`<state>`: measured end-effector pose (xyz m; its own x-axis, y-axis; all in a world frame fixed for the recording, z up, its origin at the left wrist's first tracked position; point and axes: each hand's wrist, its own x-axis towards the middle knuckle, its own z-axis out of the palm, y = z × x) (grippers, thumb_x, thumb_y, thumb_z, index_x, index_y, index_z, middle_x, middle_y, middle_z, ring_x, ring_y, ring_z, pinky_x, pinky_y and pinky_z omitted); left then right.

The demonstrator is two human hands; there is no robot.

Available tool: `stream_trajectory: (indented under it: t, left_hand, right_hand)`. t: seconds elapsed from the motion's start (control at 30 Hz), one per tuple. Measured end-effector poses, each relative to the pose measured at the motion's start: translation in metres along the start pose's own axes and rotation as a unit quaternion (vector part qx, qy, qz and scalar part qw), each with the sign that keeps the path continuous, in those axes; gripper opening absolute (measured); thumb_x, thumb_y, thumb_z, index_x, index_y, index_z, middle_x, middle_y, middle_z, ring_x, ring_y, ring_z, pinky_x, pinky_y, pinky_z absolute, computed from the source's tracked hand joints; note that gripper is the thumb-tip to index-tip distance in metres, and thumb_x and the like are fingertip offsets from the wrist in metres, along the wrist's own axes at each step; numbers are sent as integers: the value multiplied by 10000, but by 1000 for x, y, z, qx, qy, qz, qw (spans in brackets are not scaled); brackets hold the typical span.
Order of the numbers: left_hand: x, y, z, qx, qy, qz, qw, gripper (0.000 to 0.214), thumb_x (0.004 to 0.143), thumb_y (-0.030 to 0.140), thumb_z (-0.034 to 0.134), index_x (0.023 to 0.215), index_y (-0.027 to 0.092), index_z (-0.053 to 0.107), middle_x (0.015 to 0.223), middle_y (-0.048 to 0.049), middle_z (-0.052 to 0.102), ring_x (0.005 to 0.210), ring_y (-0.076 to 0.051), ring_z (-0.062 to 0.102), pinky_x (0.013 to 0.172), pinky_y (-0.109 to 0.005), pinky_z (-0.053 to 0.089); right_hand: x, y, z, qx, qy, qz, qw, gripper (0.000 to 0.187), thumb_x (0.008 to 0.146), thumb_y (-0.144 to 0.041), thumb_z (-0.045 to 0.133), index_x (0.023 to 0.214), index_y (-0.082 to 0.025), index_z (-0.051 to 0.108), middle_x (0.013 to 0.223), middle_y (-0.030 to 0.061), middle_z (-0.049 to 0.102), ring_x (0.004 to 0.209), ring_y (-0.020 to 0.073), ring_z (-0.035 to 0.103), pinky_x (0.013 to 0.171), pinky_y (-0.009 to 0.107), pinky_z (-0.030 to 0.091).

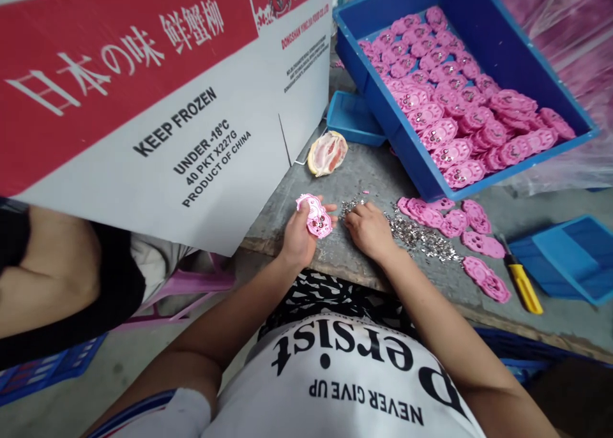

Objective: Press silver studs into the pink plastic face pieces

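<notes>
My left hand [297, 235] is closed round a pink plastic piece [315, 216] shaped like a cartoon face, held just above the grey table edge. My right hand [368, 230] rests knuckles-up on the table [345, 176] with its fingers curled down into a scatter of small metal parts [417, 235]; what the fingertips pinch is hidden. Several more pink pieces [467, 230] lie loose to the right of the metal parts.
A blue tray [483, 36] full of pink pieces stands at the back right. A big cardboard box [158, 106] leans at the left. A yellow-handled screwdriver [524, 286], small blue lids [569, 259], a peeled fruit rind [327, 152] lie about. Another person's arm [43, 278] shows at left.
</notes>
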<state>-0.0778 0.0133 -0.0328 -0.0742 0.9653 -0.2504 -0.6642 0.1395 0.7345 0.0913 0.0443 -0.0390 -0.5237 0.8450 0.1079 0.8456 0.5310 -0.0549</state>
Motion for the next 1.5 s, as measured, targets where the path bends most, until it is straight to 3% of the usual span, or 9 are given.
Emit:
stream_trajectory:
  t: [0.3,0.6,0.8,0.93,1.07,1.2,1.4,1.5]
  left_hand:
    - [-8,-5,7,-1,-41,-11,999,560,892,569,655,1215,114,599,959,-119,774,762,-195,747,762,-321,578]
    - [-12,-2,3,42,-28,-29,998,503,937,540,591,1202,113,570,798,-78,742,610,-192,708,600,-302,561]
    - [-20,-7,16,42,-77,-82,993,511,994,580,435,1227,141,552,812,-84,724,674,-224,724,573,-315,563]
    - [-24,-7,24,41,-114,-101,988,528,1014,570,364,1271,146,543,867,-99,730,712,-236,732,575,-332,577]
    - [-25,-7,22,59,-135,-103,984,492,1004,531,415,1312,161,518,914,-92,732,746,-245,738,569,-347,590]
    - [-26,-12,20,69,-165,-114,977,486,979,524,471,1306,168,521,951,-96,734,797,-268,745,586,-378,604]
    - [-27,-18,24,83,-191,-144,968,482,978,500,474,1328,170,507,1010,-118,745,812,-274,749,608,-391,613]
    - [-28,-18,25,87,-193,-147,966,483,979,483,475,1349,173,492,1055,-137,748,848,-284,754,637,-400,620]
  right_hand:
    - [-28,6,-11,-6,-16,19,1000,271,997,-205,503,872,-151,737,892,110,676,869,238,490,765,343,345]
    - [-62,27,-17,127,114,147,974,154,923,-168,557,904,-165,710,903,92,729,878,245,584,787,329,424]
    - [-86,22,-25,174,125,171,962,137,905,-196,556,894,-188,692,857,81,717,877,237,598,788,329,444]
    - [-115,40,-30,168,149,255,941,141,895,-255,561,875,-192,685,860,82,716,842,227,612,771,329,449]
    - [-163,75,-31,141,169,395,892,176,860,-296,562,890,-188,698,858,82,723,774,223,623,726,332,445]
    - [-201,99,-30,63,162,473,864,224,848,-320,575,902,-169,731,892,116,711,846,268,630,737,361,448]
    - [-205,96,-25,4,109,437,893,264,903,-280,545,972,-164,772,1011,134,703,959,280,604,819,366,446]
    - [-202,94,-24,-21,66,451,890,281,918,-259,526,959,-153,783,1015,140,705,960,285,589,792,363,435]
